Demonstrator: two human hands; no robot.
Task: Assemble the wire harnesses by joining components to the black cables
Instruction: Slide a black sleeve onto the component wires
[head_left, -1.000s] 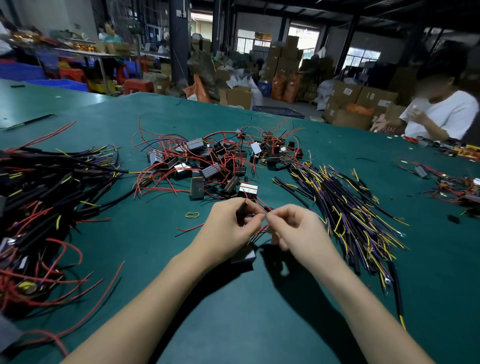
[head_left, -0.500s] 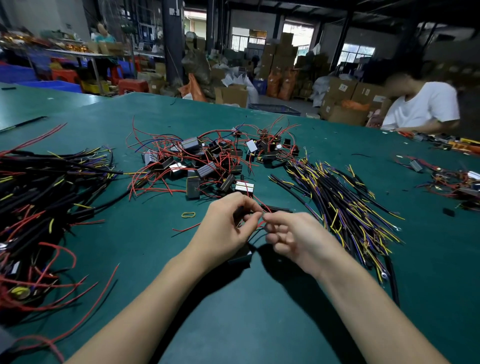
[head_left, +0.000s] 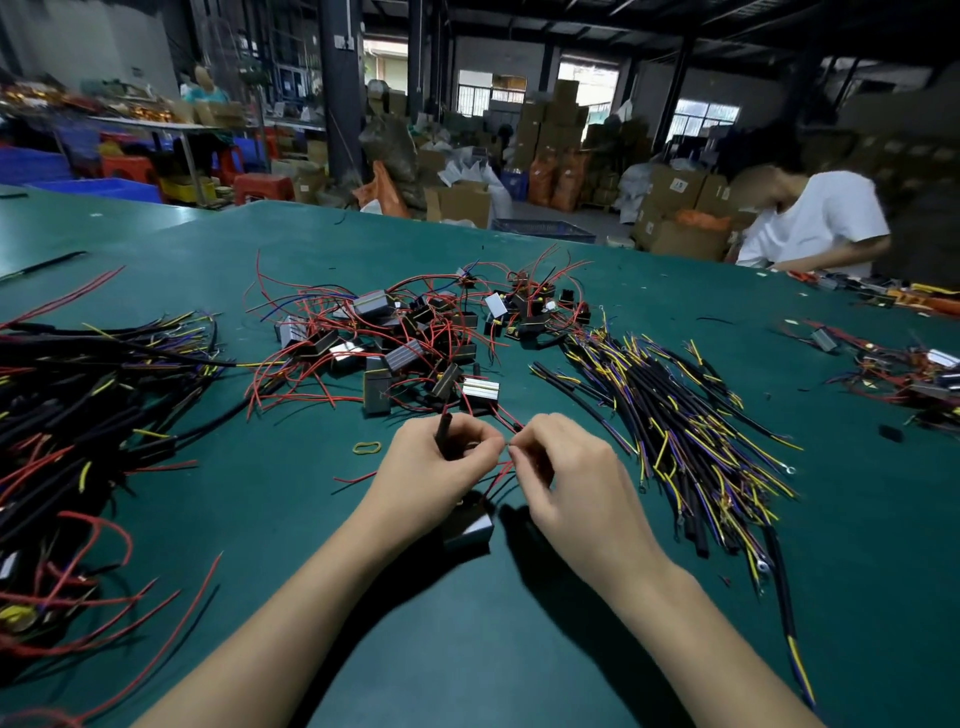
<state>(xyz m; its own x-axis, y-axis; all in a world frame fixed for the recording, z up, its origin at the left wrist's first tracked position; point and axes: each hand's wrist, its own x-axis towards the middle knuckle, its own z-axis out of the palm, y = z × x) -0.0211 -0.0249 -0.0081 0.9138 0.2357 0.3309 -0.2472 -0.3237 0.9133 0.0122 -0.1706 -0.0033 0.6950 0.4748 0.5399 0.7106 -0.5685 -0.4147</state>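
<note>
My left hand (head_left: 436, 467) grips a short black cable (head_left: 443, 425) whose end sticks up above the fingers. My right hand (head_left: 566, 467) pinches thin red wires (head_left: 501, 473) right beside the left fingertips. These wires run down to a small black box component (head_left: 467, 527) lying on the green table (head_left: 467, 649) under my hands. A pile of box components with red wires (head_left: 410, 343) lies just beyond. Black cables with yellow and purple leads (head_left: 670, 421) spread out to the right.
A large heap of black and red harnesses (head_left: 78, 426) fills the left side. A yellow rubber band (head_left: 367, 447) lies left of my hands. Another person in a white shirt (head_left: 810, 223) works at the far right, with more parts (head_left: 919, 374) near them.
My hands stay together at the same spot. The black cable end now stands up more clearly above my left fingers, and the camera view shifted slightly.
</note>
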